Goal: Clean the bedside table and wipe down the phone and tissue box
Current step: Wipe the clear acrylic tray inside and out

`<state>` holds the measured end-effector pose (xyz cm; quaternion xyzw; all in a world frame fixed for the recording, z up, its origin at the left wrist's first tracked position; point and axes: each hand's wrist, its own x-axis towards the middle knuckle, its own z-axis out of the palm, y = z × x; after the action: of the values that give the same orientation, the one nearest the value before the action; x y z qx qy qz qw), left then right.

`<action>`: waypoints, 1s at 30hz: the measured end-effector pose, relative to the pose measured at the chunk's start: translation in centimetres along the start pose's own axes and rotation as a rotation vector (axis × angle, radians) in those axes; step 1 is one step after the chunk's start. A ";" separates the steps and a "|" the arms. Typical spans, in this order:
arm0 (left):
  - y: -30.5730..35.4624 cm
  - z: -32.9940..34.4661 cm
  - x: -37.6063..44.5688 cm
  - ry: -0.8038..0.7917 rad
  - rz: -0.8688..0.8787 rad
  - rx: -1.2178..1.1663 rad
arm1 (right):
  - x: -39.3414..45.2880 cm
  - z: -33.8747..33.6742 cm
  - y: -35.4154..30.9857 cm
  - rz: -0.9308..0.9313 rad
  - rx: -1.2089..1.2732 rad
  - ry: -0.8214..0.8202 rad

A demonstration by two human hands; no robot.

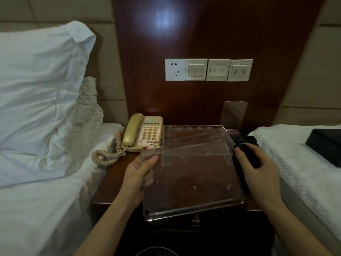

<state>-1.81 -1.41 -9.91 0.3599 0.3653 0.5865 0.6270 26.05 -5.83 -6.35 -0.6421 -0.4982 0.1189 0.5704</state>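
Note:
A clear acrylic tray [191, 182] is tilted above the dark wooden bedside table [114, 174]. My left hand [140, 172] grips the tray's left edge, thumb on top. My right hand [258, 169] holds a dark cloth [247, 156] against the tray's right edge. A beige phone [144, 133] with a coiled cord [107, 154] sits at the table's back left. A dark box [326, 145], maybe the tissue box, lies on the right bed.
White bedding and a pillow [40, 85] fill the left. A second bed [299, 156] borders the table on the right. A socket and switches [208, 69] are on the wooden wall panel. A dark round bin rim [156, 251] shows at the bottom.

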 end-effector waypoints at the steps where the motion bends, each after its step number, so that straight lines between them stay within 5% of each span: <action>1: 0.1 0.1 -0.1 -0.010 0.017 0.024 | -0.1 -0.2 -0.7 -0.069 0.007 0.074; 4: 0.4 0.8 -0.8 -0.032 0.041 0.101 | -0.2 -0.1 -2.4 -0.308 -0.126 0.134; 10: 0.4 1.6 -1.0 -0.010 0.083 0.111 | -1.2 3.1 -1.9 -0.283 -0.307 -0.352; 16: 0.4 1.4 -1.1 0.125 0.122 0.200 | -1.1 4.8 -1.2 -0.410 -0.347 -0.195; 25: -0.8 2.0 -0.8 0.149 0.296 0.267 | -5.1 11.2 -7.3 -0.630 -0.346 -0.360; 30: -0.2 2.0 -1.0 0.155 0.343 0.278 | -3.9 10.5 -6.4 -0.637 -0.376 -0.301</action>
<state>0.01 -2.45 -9.08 0.4535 0.4231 0.6544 0.4326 13.38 -3.34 -5.93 -0.5241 -0.7635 -0.0643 0.3719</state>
